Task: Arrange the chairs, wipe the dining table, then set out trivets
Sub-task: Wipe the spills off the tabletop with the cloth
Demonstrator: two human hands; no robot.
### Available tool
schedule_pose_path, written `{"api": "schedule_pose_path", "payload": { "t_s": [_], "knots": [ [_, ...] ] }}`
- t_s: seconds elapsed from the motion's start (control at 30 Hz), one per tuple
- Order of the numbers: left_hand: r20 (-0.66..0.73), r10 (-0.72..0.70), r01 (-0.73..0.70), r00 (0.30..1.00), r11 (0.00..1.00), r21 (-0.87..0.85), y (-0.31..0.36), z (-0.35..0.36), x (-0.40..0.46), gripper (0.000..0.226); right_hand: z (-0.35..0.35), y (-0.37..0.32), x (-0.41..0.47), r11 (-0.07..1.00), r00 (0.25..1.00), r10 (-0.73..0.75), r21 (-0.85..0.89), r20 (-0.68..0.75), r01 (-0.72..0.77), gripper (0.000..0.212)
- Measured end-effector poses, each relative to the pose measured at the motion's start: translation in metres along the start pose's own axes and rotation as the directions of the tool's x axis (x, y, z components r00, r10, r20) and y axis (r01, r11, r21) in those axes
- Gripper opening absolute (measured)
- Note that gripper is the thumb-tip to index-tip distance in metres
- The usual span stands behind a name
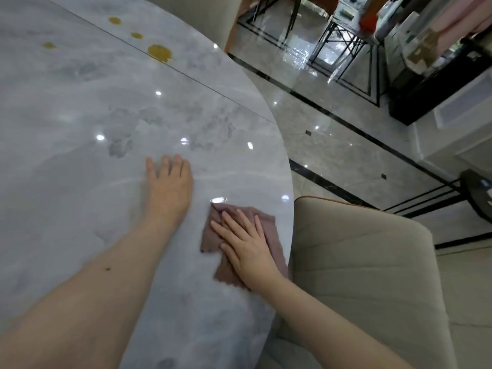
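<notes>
Glossy grey marble table (80,115) fills the left of view, its curved edge running down the right side. My right hand (247,251) lies flat on a mauve cloth (213,235), fingers (234,222) spread and extended, palm pressing it to the table close to the edge; not clenched around it. My left hand (170,187) rests flat on the bare table just beside the cloth, up and to the left, fingers released, holding nothing. Yellow-brown spills (159,52) sit on the far part of the table, well apart from the cloth, several blots of different sizes. Beige upholstered chair (359,262) stands at the table edge on my right, its back near the cloth. Another chair (207,17) at the far edge. Polished tiled floor (332,145) with dark border lines beyond.
</notes>
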State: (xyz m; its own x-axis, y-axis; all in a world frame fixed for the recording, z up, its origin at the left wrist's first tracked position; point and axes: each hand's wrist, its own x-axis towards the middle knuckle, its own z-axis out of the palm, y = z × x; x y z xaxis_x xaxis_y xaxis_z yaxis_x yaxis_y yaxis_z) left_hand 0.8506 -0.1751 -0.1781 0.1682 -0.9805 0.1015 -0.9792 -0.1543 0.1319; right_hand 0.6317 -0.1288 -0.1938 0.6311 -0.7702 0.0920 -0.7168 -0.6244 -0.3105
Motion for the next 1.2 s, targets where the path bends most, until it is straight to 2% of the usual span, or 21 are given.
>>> {"api": "schedule_pose_path", "payload": {
  "t_s": [0.07, 0.13, 0.17, 0.23, 0.3, 0.33, 0.37, 0.43, 0.47, 0.53, 0.63, 0.7, 0.8, 0.87, 0.93, 1.0, 1.2],
  "knots": [
    [-0.020, 0.089, -0.089, 0.996, 0.996, 0.010, 0.011, -0.007, -0.018, 0.039, -0.005, -0.005, -0.029, 0.992, 0.998, -0.005, 0.126, -0.068, 0.013, 0.038],
    [-0.030, 0.122, -0.124, 0.992, 0.988, -0.095, 0.024, -0.016, -0.044, 0.032, -0.016, -0.015, -0.047, 0.970, 0.987, 0.027, 0.243, -0.160, 0.013, 0.031],
    [-0.023, 0.150, -0.152, 0.988, 0.974, -0.167, 0.029, -0.022, -0.060, 0.029, -0.026, -0.022, -0.055, 0.943, 0.975, 0.099, 0.333, -0.199, -0.028, 0.028],
    [-0.028, 0.179, -0.178, 0.984, 0.927, -0.331, 0.041, -0.034, -0.091, 0.029, -0.046, -0.035, -0.066, 0.822, 0.926, 0.317, 0.547, -0.206, -0.160, 0.023],
    [0.018, 0.130, -0.107, 0.991, 0.876, -0.470, 0.055, -0.049, -0.119, 0.034, -0.065, -0.048, -0.081, 0.643, 0.821, 0.552, 0.703, -0.149, -0.305, 0.023],
    [0.077, 0.092, -0.038, 0.993, 0.851, -0.524, 0.062, -0.057, -0.130, 0.033, -0.075, -0.055, -0.086, 0.513, 0.755, 0.648, 0.792, -0.103, -0.332, 0.024],
    [0.132, 0.067, 0.022, 0.989, 0.816, -0.577, 0.069, -0.061, -0.139, 0.030, -0.082, -0.061, -0.091, 0.356, 0.688, 0.723, 0.884, -0.056, -0.302, 0.024],
    [0.203, 0.065, 0.093, 0.977, 0.726, -0.681, 0.090, -0.074, -0.154, 0.026, -0.100, -0.071, -0.106, 0.034, 0.601, 0.797, 0.990, 0.055, -0.135, 0.025],
    [0.217, 0.067, 0.115, 0.974, 0.676, -0.728, 0.101, -0.082, -0.158, 0.025, -0.109, -0.075, -0.112, -0.084, 0.586, 0.804, 0.995, 0.100, -0.055, 0.026],
    [0.245, 0.096, 0.136, 0.965, 0.616, -0.776, 0.121, -0.096, -0.163, 0.026, -0.128, -0.082, -0.124, -0.255, 0.585, 0.794, 0.965, 0.167, 0.070, 0.029],
    [0.286, 0.173, 0.151, 0.942, 0.544, -0.826, 0.174, -0.119, -0.174, 0.027, -0.165, -0.075, -0.158, -0.339, 0.514, 0.835, 0.920, 0.197, 0.199, 0.036],
    [0.291, 0.211, 0.153, 0.933, 0.500, -0.852, 0.203, -0.130, -0.176, 0.023, -0.188, -0.067, -0.173, -0.373, 0.494, 0.843, 0.893, 0.212, 0.253, 0.041],
    [0.294, 0.247, 0.160, 0.923, 0.447, -0.880, 0.253, -0.144, -0.180, 0.021, -0.225, -0.048, -0.201, -0.423, 0.538, 0.814, 0.858, 0.218, 0.293, 0.046],
    [0.295, 0.290, 0.151, 0.911, 0.431, -0.890, 0.306, -0.151, -0.185, 0.027, -0.253, -0.020, -0.234, -0.427, 0.552, 0.814, 0.831, 0.182, 0.356, 0.047],
    [0.308, 0.332, 0.152, 0.892, 0.423, -0.893, 0.367, -0.153, -0.192, 0.034, -0.281, 0.013, -0.268, -0.445, 0.560, 0.809, 0.809, 0.179, 0.385, 0.049],
    [0.341, 0.359, 0.188, 0.869, 0.397, -0.898, 0.421, -0.152, -0.198, 0.037, -0.302, 0.045, -0.299, -0.457, 0.530, 0.819, 0.807, 0.219, 0.373, 0.051],
    [0.351, 0.338, 0.232, 0.873, 0.344, -0.910, 0.555, -0.131, -0.218, 0.035, -0.341, 0.151, -0.377, -0.472, 0.486, 0.832, 0.802, 0.268, 0.366, 0.050]
  ]
}}
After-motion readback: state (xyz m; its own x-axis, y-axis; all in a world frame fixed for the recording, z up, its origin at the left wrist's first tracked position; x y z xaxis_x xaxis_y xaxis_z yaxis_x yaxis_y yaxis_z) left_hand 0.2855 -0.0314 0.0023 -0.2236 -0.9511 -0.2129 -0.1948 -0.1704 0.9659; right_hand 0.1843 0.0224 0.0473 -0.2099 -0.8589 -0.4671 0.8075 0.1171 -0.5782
